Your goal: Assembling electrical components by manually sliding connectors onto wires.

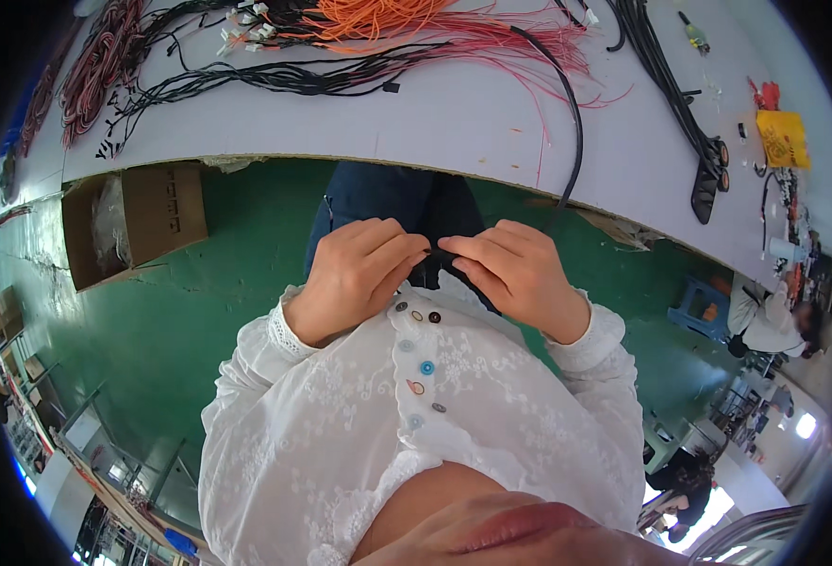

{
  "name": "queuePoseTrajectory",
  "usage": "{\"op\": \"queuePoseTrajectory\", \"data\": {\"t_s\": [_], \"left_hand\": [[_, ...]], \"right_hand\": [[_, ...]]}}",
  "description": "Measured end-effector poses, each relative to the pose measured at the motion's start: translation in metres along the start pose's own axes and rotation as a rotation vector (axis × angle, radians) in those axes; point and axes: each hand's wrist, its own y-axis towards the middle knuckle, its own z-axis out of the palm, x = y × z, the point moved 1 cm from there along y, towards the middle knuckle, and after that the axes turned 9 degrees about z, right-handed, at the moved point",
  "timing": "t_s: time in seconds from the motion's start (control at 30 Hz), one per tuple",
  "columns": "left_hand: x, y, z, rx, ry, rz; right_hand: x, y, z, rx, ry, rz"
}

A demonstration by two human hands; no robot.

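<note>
My left hand point(361, 269) and my right hand point(522, 271) are close together in front of my chest, just off the table's near edge. Both are closed, thumbs against fingers, pinching a black cable end point(446, 257) from its two sides. Dark parts of it hang below the fingertips; their exact form is hard to make out. A thick black cable point(577, 141) curves down from the table past the edge towards my right hand, which hides where it leads.
On the white table point(341, 124) lie black wire bundles point(274, 83), orange wires point(369, 21), thin red wires point(520, 52) and thicker black cables point(666, 85). Scissors point(710, 174) and a yellow packet point(782, 139) lie right. A cardboard box point(166, 222) stands below left; people work at far right.
</note>
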Motion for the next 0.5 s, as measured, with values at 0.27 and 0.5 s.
{"op": "queuePoseTrajectory", "data": {"t_s": [0.27, 0.5], "left_hand": [[0.009, -0.010, 0.007, -0.017, -0.061, -0.081], [0.010, -0.011, 0.008, -0.038, 0.007, -0.049]], "right_hand": [[-0.020, 0.035, -0.047, 0.001, -0.069, 0.156], [-0.135, 0.170, -0.071, -0.330, -0.528, 0.000]]}}
